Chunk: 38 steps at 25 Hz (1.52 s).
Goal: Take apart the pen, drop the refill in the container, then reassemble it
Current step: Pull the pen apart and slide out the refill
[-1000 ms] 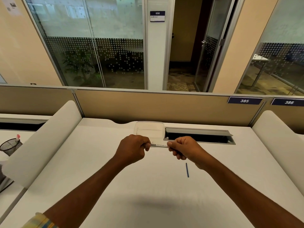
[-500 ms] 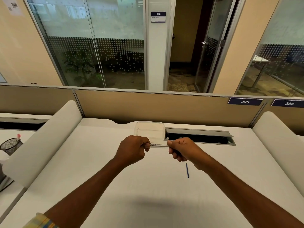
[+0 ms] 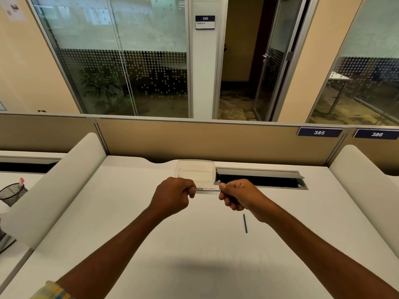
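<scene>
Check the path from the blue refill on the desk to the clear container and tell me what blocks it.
The thin blue refill lies bare on the white desk, near the right hand. Between it and the clear plastic container are both hands, the left hand too, holding the white marker pen level in front of the container's near rim. Nothing else intervenes.

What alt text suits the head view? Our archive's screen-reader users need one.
Two bare hands, left hand and right hand, hold a white pen level between them above a white desk, before a clear container. A thin blue refill lies on the desk near the right wrist.
</scene>
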Tool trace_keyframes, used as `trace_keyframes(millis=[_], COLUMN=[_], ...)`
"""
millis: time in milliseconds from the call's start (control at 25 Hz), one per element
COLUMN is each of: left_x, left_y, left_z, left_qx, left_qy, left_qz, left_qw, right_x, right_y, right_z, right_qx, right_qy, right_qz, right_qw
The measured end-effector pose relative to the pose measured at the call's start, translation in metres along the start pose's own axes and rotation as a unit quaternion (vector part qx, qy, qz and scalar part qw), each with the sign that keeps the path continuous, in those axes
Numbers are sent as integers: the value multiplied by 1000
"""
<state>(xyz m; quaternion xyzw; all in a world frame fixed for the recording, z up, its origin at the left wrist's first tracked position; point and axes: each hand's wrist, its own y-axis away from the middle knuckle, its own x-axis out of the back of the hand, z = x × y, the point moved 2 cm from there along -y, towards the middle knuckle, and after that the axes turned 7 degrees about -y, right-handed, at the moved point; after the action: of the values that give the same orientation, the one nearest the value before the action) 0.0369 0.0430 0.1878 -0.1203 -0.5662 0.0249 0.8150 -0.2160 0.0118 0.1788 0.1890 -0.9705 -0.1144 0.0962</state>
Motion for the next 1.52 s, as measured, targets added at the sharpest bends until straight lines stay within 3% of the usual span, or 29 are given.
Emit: trace_keyframes(millis=[160,360,680,920,1200,1400,1520], left_x=[-1,0,-2,-1,-1,5,5], left_y=[2,3,5,6,9,13,17], left_z=[-1,-2,-2,6,11,-12,-28], left_qx=[8,0,6,-17,-26,15,20], left_qy=[1,-2,-6,-15,-19,14,37], left_qz=[-8,-3,-6,13,25,24,20], left_qw=[1000,1000,1000,1000,999,999,999], right_x=[-1,-5,-9,-13,-14,21,46], right_y=[0,2,3,6,4,7,10], right_z=[1,-3,-2,-5,-5,0,7], right_qx=[56,-26,84,-107,-66,2,-11], right_qy=[-24,-37,20,-69,-4,-23,-31], right_qz=[29,-19,71,-27,35,141,138], right_qw=[998,999,994,991,997,990,990])
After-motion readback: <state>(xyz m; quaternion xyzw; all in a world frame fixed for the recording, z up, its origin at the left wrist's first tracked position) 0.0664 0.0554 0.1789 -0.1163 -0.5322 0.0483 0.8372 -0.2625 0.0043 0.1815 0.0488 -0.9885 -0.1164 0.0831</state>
